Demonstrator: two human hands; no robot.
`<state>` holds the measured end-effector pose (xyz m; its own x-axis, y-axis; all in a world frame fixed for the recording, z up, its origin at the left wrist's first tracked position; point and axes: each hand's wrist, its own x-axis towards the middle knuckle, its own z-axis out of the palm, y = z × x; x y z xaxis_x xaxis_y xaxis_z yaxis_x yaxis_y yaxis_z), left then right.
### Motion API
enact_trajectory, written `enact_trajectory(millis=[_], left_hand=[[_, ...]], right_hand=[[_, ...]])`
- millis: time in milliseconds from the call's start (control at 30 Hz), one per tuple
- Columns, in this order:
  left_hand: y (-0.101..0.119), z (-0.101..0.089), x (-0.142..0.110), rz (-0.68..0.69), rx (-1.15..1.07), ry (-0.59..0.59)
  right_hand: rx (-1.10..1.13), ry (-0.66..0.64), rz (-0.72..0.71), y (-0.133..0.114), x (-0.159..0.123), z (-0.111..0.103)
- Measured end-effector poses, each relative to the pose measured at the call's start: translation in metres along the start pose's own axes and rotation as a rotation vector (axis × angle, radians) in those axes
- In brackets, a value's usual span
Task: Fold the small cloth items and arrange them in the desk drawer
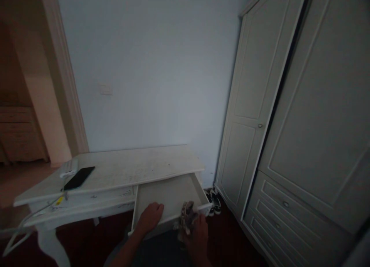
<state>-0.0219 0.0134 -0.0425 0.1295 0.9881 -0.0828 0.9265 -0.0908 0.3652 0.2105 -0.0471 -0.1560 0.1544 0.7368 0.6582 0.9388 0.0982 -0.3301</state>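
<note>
Pinching a crumpled brown-and-beige cloth (187, 217) in the bent fingers of the right hand (200, 233) now, lower centre of the frame, close at the front edge of the open white wooden drawer (164, 193), likely wiping there. Curling the left hand (152, 216) over that same front, can't tell whether gripping or merely resting; probably calls next for firm, even pressure.
</note>
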Motion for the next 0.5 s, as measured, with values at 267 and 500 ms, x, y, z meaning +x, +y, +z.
enact_trajectory(millis=[267,500], left_hand=[[-0.004,0.002,0.000,0.014,0.008,-0.022],[-0.004,0.001,0.005,0.027,-0.007,-0.044]], right_hand=[[0.064,-0.037,-0.045,0.046,0.019,-0.022],[0.054,0.128,0.294,0.027,0.013,-0.011]])
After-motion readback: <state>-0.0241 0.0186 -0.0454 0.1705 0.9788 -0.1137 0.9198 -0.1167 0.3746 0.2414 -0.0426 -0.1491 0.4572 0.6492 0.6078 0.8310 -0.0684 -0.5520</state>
